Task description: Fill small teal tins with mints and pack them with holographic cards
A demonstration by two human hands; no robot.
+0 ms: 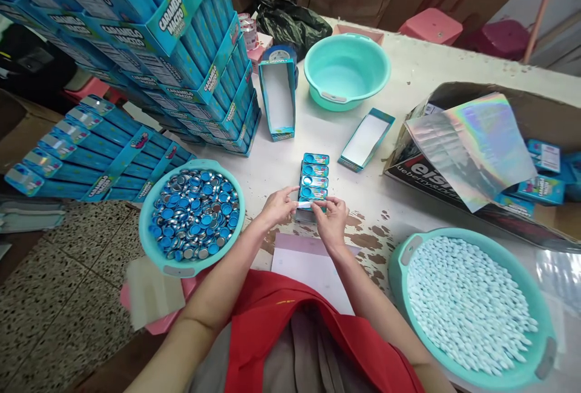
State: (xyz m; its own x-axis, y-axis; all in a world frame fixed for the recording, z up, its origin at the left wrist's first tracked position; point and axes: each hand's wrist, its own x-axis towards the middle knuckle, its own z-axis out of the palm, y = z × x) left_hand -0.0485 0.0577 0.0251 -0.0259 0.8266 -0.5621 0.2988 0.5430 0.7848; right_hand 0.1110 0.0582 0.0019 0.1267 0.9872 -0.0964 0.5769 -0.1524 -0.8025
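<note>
A narrow carton [313,180] lies on the white table [417,78] right in front of me, holding a row of round blue candy tins. My left hand [278,205] and my right hand [331,218] meet at the carton's near end, fingers pinched on the closest tin and the carton's edge. A teal basin [192,216] full of blue and silver tins sits at my left. Another teal basin [472,305] heaped with small white candies sits at my right. A pale sheet [313,269] lies under my wrists.
Stacks of filled blue display boxes [181,42] rise at the left. Two empty open cartons [278,97] [367,138] and an empty teal bowl [346,69] lie farther back. A cardboard box [499,157] with holographic film and blue packs stands at the right.
</note>
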